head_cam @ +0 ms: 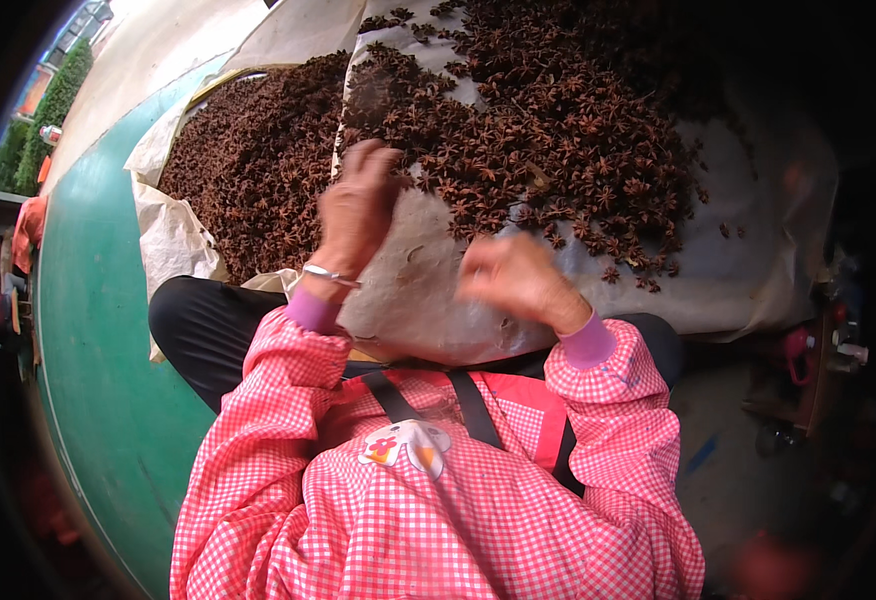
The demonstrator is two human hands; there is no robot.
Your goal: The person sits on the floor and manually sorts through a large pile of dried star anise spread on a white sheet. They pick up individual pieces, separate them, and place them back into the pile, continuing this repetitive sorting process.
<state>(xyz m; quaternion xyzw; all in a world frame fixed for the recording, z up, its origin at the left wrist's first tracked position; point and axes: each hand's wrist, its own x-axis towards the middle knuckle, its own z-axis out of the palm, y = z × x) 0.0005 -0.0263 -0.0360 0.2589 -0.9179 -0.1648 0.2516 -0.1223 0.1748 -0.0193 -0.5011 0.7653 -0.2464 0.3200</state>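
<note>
Dried star anise lies loosely spread on a pale sheet before me. A denser heap of star anise fills a cloth-lined container on the left. My left hand, with a silver bangle at the wrist, is over the border between the two, its fingers bent at the left edge of the spread pods. Nearer to me, my right hand is over the bare front part of the sheet, just below the pods. Both hands are motion-blurred, and whether small pods are between the fingers cannot be made out.
Crumpled white cloth hangs over the near left side of the heap. A green floor with a white line runs along the left. At the right edge, in shadow, stand a pink jug and other items.
</note>
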